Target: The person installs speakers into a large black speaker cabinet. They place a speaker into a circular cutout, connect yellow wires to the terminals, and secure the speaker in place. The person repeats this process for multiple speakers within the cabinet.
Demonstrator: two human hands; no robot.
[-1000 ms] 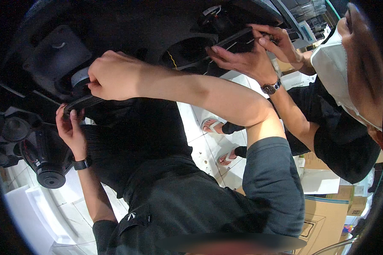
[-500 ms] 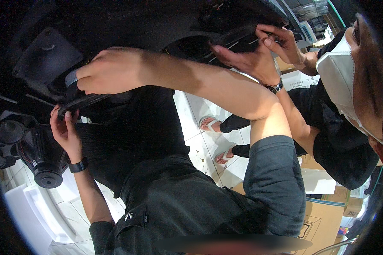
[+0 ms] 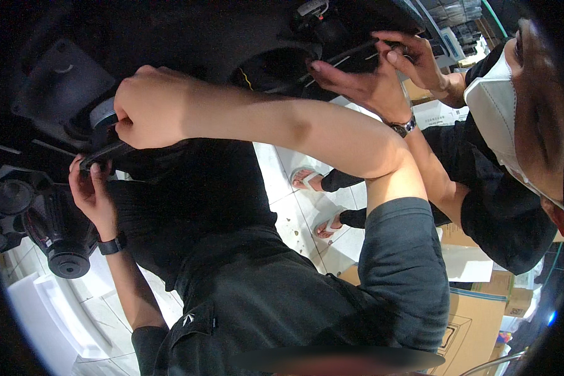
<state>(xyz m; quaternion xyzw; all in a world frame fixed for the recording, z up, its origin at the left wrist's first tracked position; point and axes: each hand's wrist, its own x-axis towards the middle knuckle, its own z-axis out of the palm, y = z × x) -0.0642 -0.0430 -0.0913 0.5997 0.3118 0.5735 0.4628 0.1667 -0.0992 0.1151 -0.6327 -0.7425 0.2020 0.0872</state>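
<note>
A large black panel-like housing [image 3: 188,37] spans the top of the view. My left hand [image 3: 94,188] is closed, thumb and fingers pinching the edge of a black rimmed part [image 3: 109,150] at the left. Just above that part my right hand [image 3: 149,108] makes a fist with its back toward me. Whatever lies inside those curled fingers is hidden. Beside the fist a round silver-grey piece [image 3: 103,111] shows in part. A thin yellow wire [image 3: 246,79] sticks up from a dark round opening in the housing, right of my fist.
At right, a masked person's two hands [image 3: 373,94] are at the housing's edge. Left of my wrist are black speaker-like units [image 3: 69,263]. White foam-like pieces [image 3: 62,313] stand on the tiled floor [image 3: 294,219]; cardboard boxes [image 3: 476,326] are at lower right.
My right hand has pulled back slightly from the silver-grey piece and curled into a tighter fist, uncovering more of it. My left hand has shifted a little left, still pinching the rim.
</note>
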